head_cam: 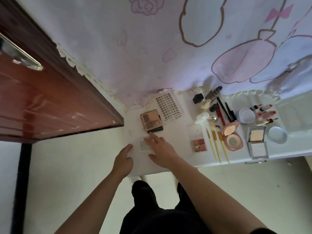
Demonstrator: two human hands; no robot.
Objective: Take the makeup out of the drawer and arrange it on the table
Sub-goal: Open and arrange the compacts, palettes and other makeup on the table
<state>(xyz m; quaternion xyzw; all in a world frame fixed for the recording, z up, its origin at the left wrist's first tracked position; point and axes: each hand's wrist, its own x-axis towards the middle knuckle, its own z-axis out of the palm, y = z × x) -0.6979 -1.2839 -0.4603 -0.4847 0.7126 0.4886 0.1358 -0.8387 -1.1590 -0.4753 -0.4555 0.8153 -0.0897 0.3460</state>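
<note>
While both hands work at the near left end of the tabletop [168,159], the right hand [163,149] lies flat with fingers [152,136] spread, the forefinger tip touching the near edge of the open eyeshadow palette [151,121]; nothing is pinched. Beneath those fingers sits a clear plastic lid or case [143,146], its nature hard to make out. The left hand [123,160] rests at the tabletop's left edge, fingers loosely together and holding nothing. Just beyond the palette lies a card of false lashes [168,107]. Well to the right of the fingers stand a small blush palette [198,143], three yellow-handled brushes [217,146], a pink cushion compact [233,137], a silver powder compact [256,142], pencils [224,112], bottles [212,94] and red-capped lip tubes [265,114]. Judged by form, the eyeshadow palette is light, stiff and hinged, its pans crumbly, its case smooth; best taken by the two long sides, kept level. The clear piece would likely be slippery and nearly weightless; lift it by an edge. No drawer is visible. The tabletop's right end is cut off and blurred; labels are unreadable; whether the dark slab under the palette is its lid or a separate item cannot be told
</note>
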